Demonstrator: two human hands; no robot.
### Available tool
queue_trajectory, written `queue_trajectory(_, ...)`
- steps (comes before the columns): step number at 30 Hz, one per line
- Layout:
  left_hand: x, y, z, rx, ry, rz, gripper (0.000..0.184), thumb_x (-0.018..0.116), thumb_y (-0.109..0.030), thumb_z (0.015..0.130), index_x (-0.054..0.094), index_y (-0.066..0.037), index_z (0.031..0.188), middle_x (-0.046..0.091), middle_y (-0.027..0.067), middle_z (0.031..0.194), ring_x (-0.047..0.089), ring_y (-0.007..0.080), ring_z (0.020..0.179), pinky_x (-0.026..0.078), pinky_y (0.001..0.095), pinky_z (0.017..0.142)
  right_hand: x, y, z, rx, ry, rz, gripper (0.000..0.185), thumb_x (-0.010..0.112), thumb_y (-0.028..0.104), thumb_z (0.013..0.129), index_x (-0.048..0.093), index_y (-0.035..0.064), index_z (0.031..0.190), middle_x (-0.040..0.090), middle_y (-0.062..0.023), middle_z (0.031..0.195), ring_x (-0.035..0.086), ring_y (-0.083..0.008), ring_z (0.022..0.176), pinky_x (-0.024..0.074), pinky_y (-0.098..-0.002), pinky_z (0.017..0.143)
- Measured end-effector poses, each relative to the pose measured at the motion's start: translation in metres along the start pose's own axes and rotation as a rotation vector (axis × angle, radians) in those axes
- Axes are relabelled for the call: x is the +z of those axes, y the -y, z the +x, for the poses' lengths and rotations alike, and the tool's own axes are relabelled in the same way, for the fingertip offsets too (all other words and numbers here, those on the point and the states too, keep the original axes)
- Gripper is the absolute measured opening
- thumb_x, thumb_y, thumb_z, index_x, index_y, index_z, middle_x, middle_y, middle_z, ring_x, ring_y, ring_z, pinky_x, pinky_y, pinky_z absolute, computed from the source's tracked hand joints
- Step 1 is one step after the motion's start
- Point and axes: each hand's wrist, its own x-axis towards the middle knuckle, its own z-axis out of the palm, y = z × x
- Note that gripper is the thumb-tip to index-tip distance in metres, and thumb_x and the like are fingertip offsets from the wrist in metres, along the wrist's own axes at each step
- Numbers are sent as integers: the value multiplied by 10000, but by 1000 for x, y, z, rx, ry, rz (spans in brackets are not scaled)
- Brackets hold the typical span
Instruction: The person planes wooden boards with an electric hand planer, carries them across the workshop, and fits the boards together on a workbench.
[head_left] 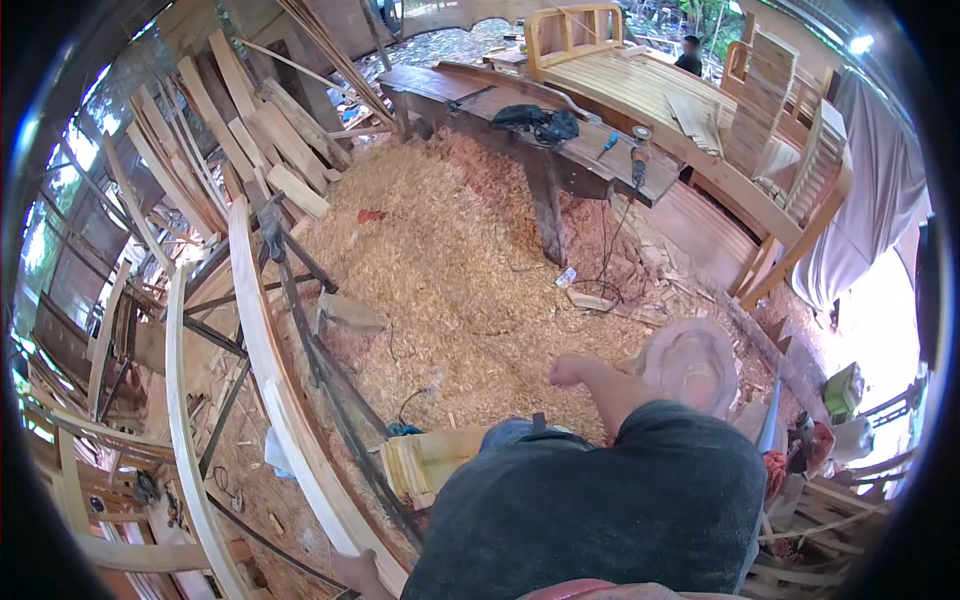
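Observation:
My left hand (358, 572) is low in the view at the near end of a long pale wooden plank (268, 330), its fingers around the plank's left edge. The plank is slightly curved and lies along a dark metal stand (315, 350). My right hand (567, 370) is held out in front of my body above the sawdust (450, 270), fingers curled, with nothing visible in it. A second narrow plank (180, 400) runs alongside on the left. Below my right hand is a stack of short pale boards (430, 462), partly hidden by my shirt.
A dark workbench (450, 88) carries a black bag (535, 122) and an angle grinder (640, 160). Behind it stands a slatted wooden bed frame (640, 80). Planks (215, 120) lean at the left. A pink plastic chair (690, 365) is at my right. A person (689, 58) is far back.

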Motion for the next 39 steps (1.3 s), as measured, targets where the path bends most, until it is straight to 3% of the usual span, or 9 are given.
queue_trajectory(4, -33, -1, -27, 233, 130, 19, 928, 806, -323, 824, 350, 4, 1563, 513, 217, 1518, 521, 339, 1366, 381, 330, 1166, -19, -23, -17, -64, -25, -102, 307, 686, 389, 831, 809, 130, 943, 772, -123, 870, 728, -305, 784, 570, -458, 758)
queue_trajectory(9, -44, -8, -17, -173, 474, 129, 927, 825, -293, 776, 377, 94, 1490, 703, 262, 1182, 660, 378, 1113, 495, 481, 1002, -9, -118, -40, 23, -98, -210, 325, 679, 430, 833, 806, 142, 914, 773, -127, 879, 721, -321, 771, 568, -479, 736)
queue_trajectory(12, -42, -13, -18, -245, 564, 9, 948, 840, -307, 752, 386, 90, 1484, 695, 271, 1186, 650, 386, 1133, 488, 484, 1014, 10, -226, -34, -380, 71, -752, 316, 670, 418, 844, 791, 138, 924, 760, -145, 863, 726, -317, 778, 564, -491, 721)
queue_trajectory(14, -36, -18, -20, -256, 549, 32, 940, 847, -319, 747, 404, 85, 1471, 697, 267, 1187, 655, 386, 1129, 496, 486, 1005, 0, -244, -59, 148, 120, -60, 293, 662, 391, 856, 782, 134, 931, 755, -125, 839, 733, -295, 773, 564, -485, 701)
queue_trajectory(17, -27, -30, -19, -260, 516, 83, 929, 857, -338, 738, 430, 76, 1451, 700, 262, 1189, 662, 386, 1123, 508, 488, 991, -4, -285, -84, 161, 141, 2, 237, 647, 326, 876, 766, 126, 918, 747, -83, 800, 740, -264, 764, 564, -475, 674)
queue_trajectory(27, -5, -36, 15, -201, 354, 230, 894, 891, -402, 710, 519, 49, 1386, 708, 242, 1194, 684, 388, 1102, 548, 495, 946, -42, -266, -146, -64, 42, -369, 193, 691, 266, 881, 764, 96, 940, 768, -60, 900, 748, -218, 772, 593, -400, 672)
queue_trajectory(34, 14, 76, 5, -164, 233, 352, 873, 915, -446, 690, 582, 29, 1341, 714, 229, 1198, 700, 389, 1087, 576, 501, 915, -6, -238, -150, 312, 108, 536, 171, 648, 192, 950, 728, 46, 988, 733, -98, 835, 714, -203, 716, 570, -366, 589)
queue_trajectory(36, -7, 34, -17, -131, 114, 321, 638, 937, -471, 659, 767, 31, 1015, 766, 214, 1027, 741, 379, 981, 591, 482, 849, 4, -246, -130, 302, 131, 670, 174, 661, 163, 923, 753, 34, 996, 744, -90, 812, 711, -183, 682, 569, -326, 579)
queue_trajectory(39, -17, 18, -14, -256, 228, 276, 626, 929, -401, 638, 750, 18, 1068, 749, 241, 1094, 735, 383, 1026, 593, 468, 883, -9, -198, -135, 230, 127, 323, 150, 642, 161, 967, 691, 52, 1057, 746, -99, 903, 701, -207, 727, 555, -354, 595)
